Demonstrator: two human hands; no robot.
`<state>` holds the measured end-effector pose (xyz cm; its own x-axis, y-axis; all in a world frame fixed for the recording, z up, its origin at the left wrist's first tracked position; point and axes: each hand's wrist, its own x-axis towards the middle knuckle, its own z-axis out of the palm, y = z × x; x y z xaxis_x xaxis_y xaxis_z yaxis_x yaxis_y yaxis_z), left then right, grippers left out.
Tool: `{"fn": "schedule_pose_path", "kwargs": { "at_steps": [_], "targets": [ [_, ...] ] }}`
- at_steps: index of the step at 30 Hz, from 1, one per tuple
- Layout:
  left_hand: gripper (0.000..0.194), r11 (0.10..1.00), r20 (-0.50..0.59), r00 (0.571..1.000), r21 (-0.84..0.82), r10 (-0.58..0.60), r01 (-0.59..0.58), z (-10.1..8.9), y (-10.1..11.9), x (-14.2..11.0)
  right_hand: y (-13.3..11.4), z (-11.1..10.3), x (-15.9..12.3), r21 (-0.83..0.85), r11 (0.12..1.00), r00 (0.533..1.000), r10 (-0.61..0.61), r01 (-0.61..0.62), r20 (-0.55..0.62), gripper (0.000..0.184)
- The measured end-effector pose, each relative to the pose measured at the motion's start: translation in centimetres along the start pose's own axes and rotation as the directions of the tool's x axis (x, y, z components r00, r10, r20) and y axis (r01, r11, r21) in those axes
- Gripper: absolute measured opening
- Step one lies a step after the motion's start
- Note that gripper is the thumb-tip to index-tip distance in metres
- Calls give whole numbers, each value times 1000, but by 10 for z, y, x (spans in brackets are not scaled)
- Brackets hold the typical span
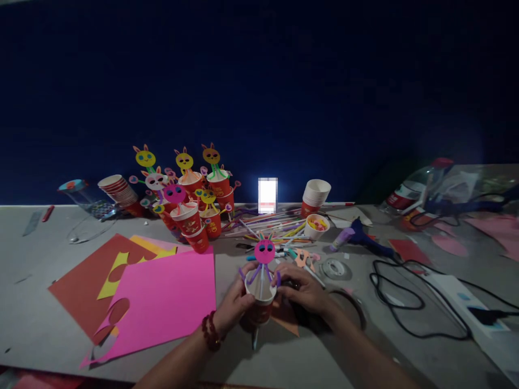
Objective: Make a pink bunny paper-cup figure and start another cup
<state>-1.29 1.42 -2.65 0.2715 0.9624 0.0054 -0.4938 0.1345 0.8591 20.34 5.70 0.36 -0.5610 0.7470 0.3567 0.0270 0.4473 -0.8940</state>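
A red paper cup with a white inside [259, 310] is held near the table's front. My left hand [235, 300] wraps round its left side. From the cup rises a round pink paper face [265, 252] with blue eyes and small ears, on a straw-like stick. Purple pipe cleaners [254, 274] bend out to both sides of the rim. My right hand [302, 287] is closed at the right rim, its fingertips on the end of a purple pipe cleaner. A pointed end [254, 340] sticks out below the cup.
Several finished cup figures [188, 216] stand at the back left. Pink paper [170, 302] lies left of the cup. Behind are loose pipe cleaners [267, 221], stacked cups [316, 194] and a blue glue gun [368, 240]. A black cable [405, 305] and power strip [466, 302] lie right.
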Motion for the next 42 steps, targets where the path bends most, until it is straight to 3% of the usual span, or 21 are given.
{"fn": "schedule_pose_path", "kwargs": {
  "at_steps": [4,9,17,20,22,26,29,32,37,39,42],
  "targets": [
    [68,997,34,999,76,22,-25,-2,2,-3,0,-1,-5,87,995,999,48,-48,10,26],
    [71,996,154,988,88,-13,0,2,4,-6,-2,1,-2,427,898,969,188,-104,-159,31],
    [70,998,240,969,51,-54,43,4,2,-9,-9,15,15,546,791,898,414,-277,-145,45],
    [68,990,243,969,136,-52,19,8,7,-10,-10,16,17,466,811,878,460,-354,-134,45],
    [66,962,247,969,265,-2,-66,9,11,-10,-13,17,18,396,839,861,472,-373,-189,40],
    [68,790,337,932,531,134,-306,6,14,-8,-20,20,21,236,889,842,450,-392,-296,31],
    [70,680,379,907,618,183,-395,6,15,-7,-26,21,23,158,900,829,435,-406,-351,30],
    [68,645,370,909,650,192,-401,6,16,-6,-31,19,27,119,894,823,445,-432,-352,28],
    [67,644,327,920,660,216,-386,5,16,-6,-39,12,34,89,870,847,493,-486,-200,27],
    [67,629,330,919,673,217,-390,4,15,-6,-41,12,35,-3,868,844,482,-497,-234,29],
    [67,595,346,915,698,206,-398,5,15,-6,-42,14,35,-212,866,862,364,-452,-353,34]
  ]
}}
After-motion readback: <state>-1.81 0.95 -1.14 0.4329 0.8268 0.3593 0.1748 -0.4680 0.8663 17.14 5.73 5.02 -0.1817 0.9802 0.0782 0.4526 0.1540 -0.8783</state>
